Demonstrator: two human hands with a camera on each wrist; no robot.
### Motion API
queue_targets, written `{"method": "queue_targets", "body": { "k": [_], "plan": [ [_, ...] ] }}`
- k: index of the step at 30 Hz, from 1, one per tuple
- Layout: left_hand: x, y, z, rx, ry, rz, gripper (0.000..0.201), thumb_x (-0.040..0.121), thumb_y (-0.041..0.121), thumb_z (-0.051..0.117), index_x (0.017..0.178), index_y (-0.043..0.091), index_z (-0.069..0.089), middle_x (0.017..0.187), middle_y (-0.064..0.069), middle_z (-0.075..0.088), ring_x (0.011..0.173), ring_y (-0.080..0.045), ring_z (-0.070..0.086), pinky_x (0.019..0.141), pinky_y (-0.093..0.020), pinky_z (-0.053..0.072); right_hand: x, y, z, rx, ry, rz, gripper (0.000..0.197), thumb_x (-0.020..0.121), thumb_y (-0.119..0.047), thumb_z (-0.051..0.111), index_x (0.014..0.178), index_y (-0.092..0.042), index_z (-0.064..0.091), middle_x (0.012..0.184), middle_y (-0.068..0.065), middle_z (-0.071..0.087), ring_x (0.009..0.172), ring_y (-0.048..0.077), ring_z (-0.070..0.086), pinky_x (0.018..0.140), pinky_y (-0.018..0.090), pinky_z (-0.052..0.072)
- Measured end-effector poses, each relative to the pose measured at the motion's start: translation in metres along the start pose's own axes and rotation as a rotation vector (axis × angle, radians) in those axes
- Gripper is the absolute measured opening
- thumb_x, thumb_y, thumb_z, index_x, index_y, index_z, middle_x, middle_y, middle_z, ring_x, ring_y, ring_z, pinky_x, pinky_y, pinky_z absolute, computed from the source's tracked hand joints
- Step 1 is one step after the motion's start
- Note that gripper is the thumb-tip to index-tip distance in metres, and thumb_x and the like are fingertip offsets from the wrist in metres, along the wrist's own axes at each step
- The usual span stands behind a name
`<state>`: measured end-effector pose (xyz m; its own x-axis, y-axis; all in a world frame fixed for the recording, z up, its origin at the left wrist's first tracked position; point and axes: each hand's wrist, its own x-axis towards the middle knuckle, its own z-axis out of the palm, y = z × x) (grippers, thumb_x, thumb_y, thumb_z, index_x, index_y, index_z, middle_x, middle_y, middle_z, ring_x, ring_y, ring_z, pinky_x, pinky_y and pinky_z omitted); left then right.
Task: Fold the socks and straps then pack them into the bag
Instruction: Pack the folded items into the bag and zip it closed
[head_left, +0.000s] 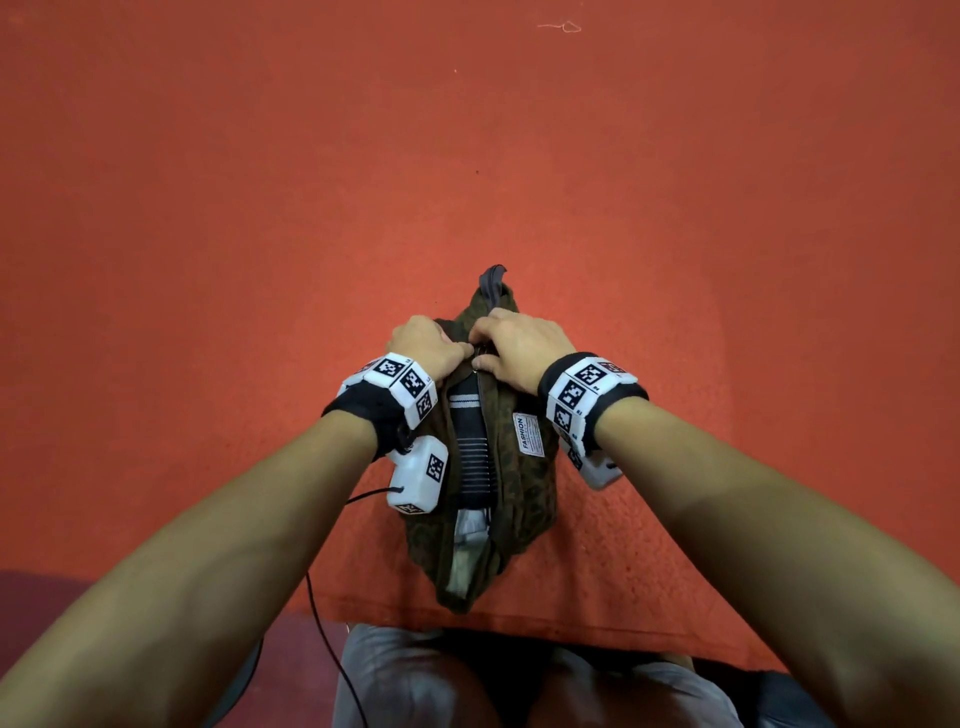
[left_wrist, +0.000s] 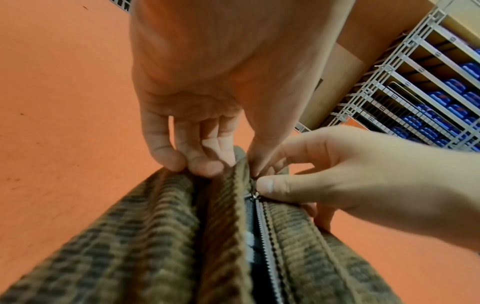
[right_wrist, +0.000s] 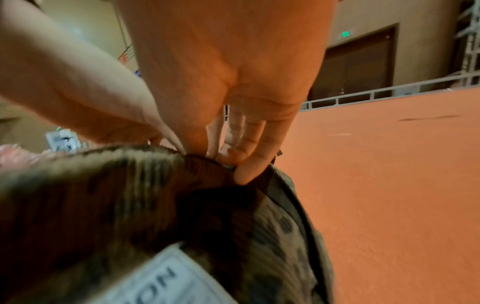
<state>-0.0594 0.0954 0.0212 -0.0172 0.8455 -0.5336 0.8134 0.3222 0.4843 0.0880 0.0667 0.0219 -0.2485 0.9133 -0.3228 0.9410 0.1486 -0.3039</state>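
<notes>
A brown leopard-print corduroy bag (head_left: 524, 499) lies lengthwise on the orange-red surface, its top zipper (left_wrist: 262, 228) open along most of its length. Inside it show a black sock with white stripes (head_left: 470, 447) and something white (head_left: 470, 525) nearer to me. My left hand (head_left: 431, 348) pinches the bag's fabric edge (left_wrist: 233, 170) at the far end. My right hand (head_left: 519, 343) pinches the metal zipper pull (left_wrist: 255, 195) right beside it, thumb on top. In the right wrist view my right fingers (right_wrist: 244, 164) curl over the bag's rim (right_wrist: 202, 164).
A white FASHION label (head_left: 529, 434) is sewn on the bag's right side. The surface's near edge (head_left: 519, 634) runs just above my knees, and a black cable (head_left: 322, 623) hangs at the left. A metal shelf rack with blue items (left_wrist: 428, 98) stands beyond.
</notes>
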Motion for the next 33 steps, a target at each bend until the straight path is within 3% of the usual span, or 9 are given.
{"method": "queue_targets", "body": {
  "k": [5, 10, 13, 17, 20, 23, 26, 29, 33],
  "plan": [
    [0.001, -0.006, 0.008, -0.051, -0.006, 0.015, 0.029, 0.08, 0.038, 0.082, 0.07, 0.018, 0.063, 0.067, 0.002, 0.064, 0.067, -0.021, 0.064, 0.073, -0.034, 0.056, -0.004, 0.0, -0.005, 0.318, -0.074, 0.08, 0.022, 0.087, -0.025, 0.077, 0.103, -0.025, 0.062, 0.085, -0.012, 0.063, 0.088, 0.017, 0.065, 0.081, 0.039, 0.055],
    [-0.004, -0.01, 0.01, -0.295, 0.0, -0.039, 0.024, 0.087, 0.027, 0.078, 0.071, 0.014, 0.067, 0.062, 0.001, 0.063, 0.062, -0.017, 0.059, 0.067, -0.028, 0.047, -0.019, 0.002, 0.0, 0.318, 0.051, 0.187, 0.013, 0.085, -0.03, 0.079, 0.078, -0.025, 0.069, 0.076, -0.007, 0.068, 0.079, 0.019, 0.066, 0.077, 0.033, 0.056],
    [-0.009, -0.009, 0.012, -0.417, 0.024, -0.073, 0.026, 0.086, 0.023, 0.077, 0.069, 0.011, 0.063, 0.062, -0.007, 0.062, 0.056, -0.023, 0.056, 0.06, -0.029, 0.046, -0.028, -0.004, -0.001, 0.416, -0.007, 0.146, 0.015, 0.082, -0.023, 0.081, 0.07, -0.024, 0.073, 0.066, -0.011, 0.065, 0.07, 0.012, 0.062, 0.074, 0.031, 0.056],
    [-0.019, -0.012, 0.016, -0.475, 0.05, -0.082, 0.03, 0.091, 0.022, 0.073, 0.068, 0.015, 0.055, 0.059, -0.007, 0.054, 0.049, -0.021, 0.047, 0.05, -0.025, 0.042, -0.04, -0.006, -0.009, 0.371, -0.163, 0.033, 0.011, 0.078, -0.032, 0.084, 0.074, -0.025, 0.077, 0.069, -0.01, 0.07, 0.068, 0.009, 0.061, 0.069, 0.031, 0.053],
    [-0.028, -0.008, 0.014, -0.395, 0.057, -0.048, 0.032, 0.091, 0.034, 0.072, 0.071, 0.016, 0.056, 0.06, -0.006, 0.059, 0.042, -0.017, 0.049, 0.039, -0.021, 0.039, -0.048, -0.003, -0.009, 0.319, -0.128, 0.035, 0.014, 0.079, -0.042, 0.082, 0.08, -0.029, 0.079, 0.073, -0.013, 0.07, 0.067, 0.004, 0.058, 0.062, 0.025, 0.043],
    [-0.04, -0.004, 0.003, -0.032, -0.089, 0.012, 0.048, 0.083, 0.058, 0.07, 0.068, 0.016, 0.054, 0.043, -0.001, 0.058, 0.042, -0.021, 0.059, 0.048, -0.025, 0.045, -0.055, -0.004, -0.007, 0.316, -0.055, 0.044, 0.014, 0.081, -0.043, 0.082, 0.083, -0.03, 0.079, 0.071, -0.016, 0.065, 0.064, 0.002, 0.053, 0.057, 0.021, 0.035],
    [-0.045, -0.007, 0.001, 0.187, -0.268, 0.044, 0.046, 0.085, 0.054, 0.071, 0.073, 0.014, 0.052, 0.057, -0.009, 0.07, 0.064, -0.031, 0.074, 0.061, -0.034, 0.053, -0.059, -0.008, -0.003, 0.336, -0.031, 0.042, 0.014, 0.08, -0.04, 0.083, 0.079, -0.027, 0.079, 0.07, -0.016, 0.066, 0.065, 0.005, 0.057, 0.059, 0.021, 0.038],
    [-0.043, -0.017, 0.01, -0.098, -0.2, 0.047, 0.04, 0.094, 0.033, 0.07, 0.068, 0.016, 0.045, 0.057, -0.008, 0.062, 0.054, -0.03, 0.066, 0.052, -0.036, 0.056, -0.064, -0.012, -0.001, 0.328, -0.079, 0.008, 0.013, 0.079, -0.034, 0.082, 0.068, -0.03, 0.075, 0.064, -0.019, 0.065, 0.061, 0.001, 0.056, 0.06, 0.021, 0.039],
    [-0.041, -0.025, 0.016, -0.277, -0.03, 0.039, 0.04, 0.094, 0.032, 0.069, 0.067, 0.015, 0.046, 0.06, -0.006, 0.057, 0.048, -0.031, 0.062, 0.042, -0.035, 0.053, -0.075, -0.024, 0.007, 0.212, -0.265, -0.067, 0.017, 0.078, -0.042, 0.08, 0.066, -0.036, 0.07, 0.07, -0.019, 0.069, 0.069, 0.002, 0.059, 0.06, 0.021, 0.039]
  ]
}}
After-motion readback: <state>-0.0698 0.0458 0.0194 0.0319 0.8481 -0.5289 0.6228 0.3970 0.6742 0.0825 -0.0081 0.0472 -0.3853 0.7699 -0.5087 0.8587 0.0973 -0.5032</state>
